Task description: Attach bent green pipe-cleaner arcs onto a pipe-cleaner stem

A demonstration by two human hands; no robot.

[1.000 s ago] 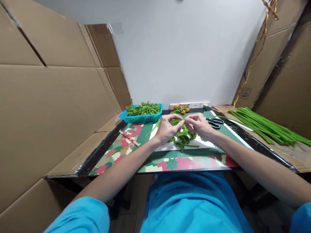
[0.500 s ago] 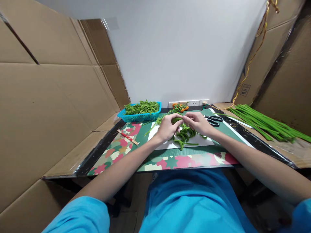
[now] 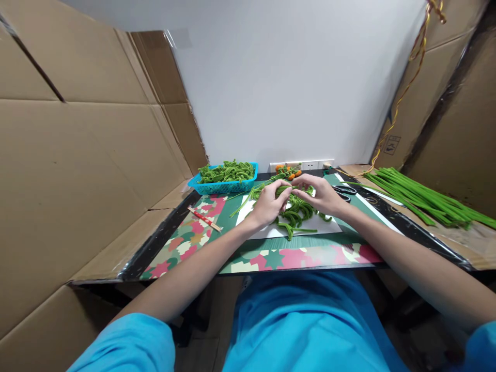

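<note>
My left hand (image 3: pixel 270 202) is closed, thumb and forefinger pinched over the white sheet (image 3: pixel 259 232), on what looks like a green pipe cleaner mostly hidden by the fingers. Close against its fingertips, my right hand (image 3: pixel 321 197) curls its thumb and fingers round the same small spot. Right under both hands lies a loose heap of bent green pipe cleaner pieces (image 3: pixel 298 213). Longer green strands (image 3: pixel 248 199) stick out to the left of the heap. Black-handled scissors (image 3: pixel 344 191) rest just beyond my right wrist.
A blue basket (image 3: pixel 220 188) full of curled green pieces stands at the back left. Orange-and-green fuzzy pieces (image 3: pixel 289 171) lie by the wall sockets. Straight green pipe cleaners (image 3: pixel 430 199) are bundled at right. Red-wrapped chopsticks (image 3: pixel 203 218) lie left. Cardboard walls (image 3: pixel 96 155) flank the table.
My right hand's fingers have lifted and parted slightly from the left fingertips, showing more of the heap beneath. My left hand has hardly moved.
</note>
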